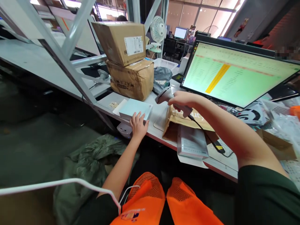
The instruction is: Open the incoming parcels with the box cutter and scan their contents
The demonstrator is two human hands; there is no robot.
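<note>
I see the monitor (236, 73) at the back of the white table (154, 129). My left hand (138, 125) lies flat with open fingers on the pale box (136, 109); my right hand (184, 101) is closed around the barcode scanner (165, 94), above a torn paper mailer (182, 120)

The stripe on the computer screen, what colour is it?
Yellow-orange, a slanted stripe across the pale green spreadsheet on the black-framed monitor, clearest in the head view.

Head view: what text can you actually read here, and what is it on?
"...uty": end of a larger word on the brown paper bag under the right hand.
Shipping label on the top carton: too small.
Print on the lower carton: blurred.
Monitor spreadsheet: unreadable.
</note>
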